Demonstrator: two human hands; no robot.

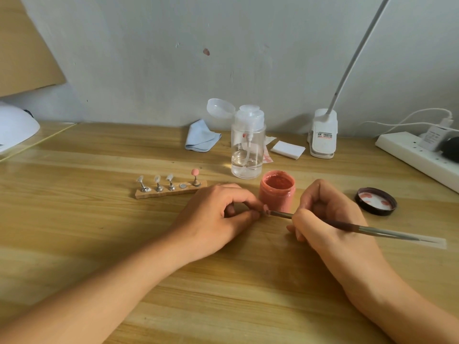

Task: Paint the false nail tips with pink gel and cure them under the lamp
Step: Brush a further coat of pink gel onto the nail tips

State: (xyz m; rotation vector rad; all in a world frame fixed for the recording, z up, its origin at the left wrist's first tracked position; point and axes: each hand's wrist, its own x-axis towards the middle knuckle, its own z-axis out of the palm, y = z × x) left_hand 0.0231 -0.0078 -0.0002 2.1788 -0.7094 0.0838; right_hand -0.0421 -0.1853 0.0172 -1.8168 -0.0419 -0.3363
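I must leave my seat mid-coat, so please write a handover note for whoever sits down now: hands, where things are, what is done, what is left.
Left hand: pinches a nail tip in front of the open gel jar.
Right hand: holds the brush, bristles at that tip.
Holder strip: three clear tips, one bare slot, one pink tip.
Jar lid lies right of the jar; curing lamp sits at the table's far left.
Done: one tip painted.
Left: finish the held tip, paint the three clear ones, cure. Whether the pink one is cured cannot be told.
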